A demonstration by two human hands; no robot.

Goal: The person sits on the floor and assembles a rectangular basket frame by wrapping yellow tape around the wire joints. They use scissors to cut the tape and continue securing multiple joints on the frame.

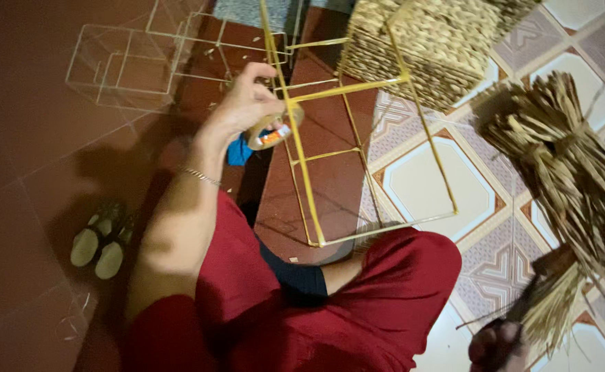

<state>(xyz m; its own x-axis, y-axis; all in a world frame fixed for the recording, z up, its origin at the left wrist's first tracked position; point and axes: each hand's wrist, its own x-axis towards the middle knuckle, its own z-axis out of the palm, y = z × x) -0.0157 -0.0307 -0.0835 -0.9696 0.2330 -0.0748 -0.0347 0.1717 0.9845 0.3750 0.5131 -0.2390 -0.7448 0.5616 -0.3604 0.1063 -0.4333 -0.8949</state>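
We find the left hand [244, 107] raised over the red tiled floor [34, 138], fingers curled closed around a roll of tape [269, 133] pressed against an upright bar of a yellow wire frame [357, 155]. The roll sits at a joint where a crossbar meets the upright, which in our judgement is why the hand holds it so close to the metal: the tape appears to be wound on at that corner. A thin bracelet [202, 178] circles the wrist.

The right hand [498, 344] shows only partly at the lower edge; it appears closed about the bound end of a bundle of dried straw-coloured fibre [564, 172], though we cannot tell how firm that hold is. The bundle fans upward beside the frame, within easy reach.

The frame stands against the person's red-clad knees [385, 289], braced there. Behind it lies a finished woven basket [433, 41]; bare wire frames [137, 58] rest further left. A pair of sandals [99, 241] sits near the elbow.
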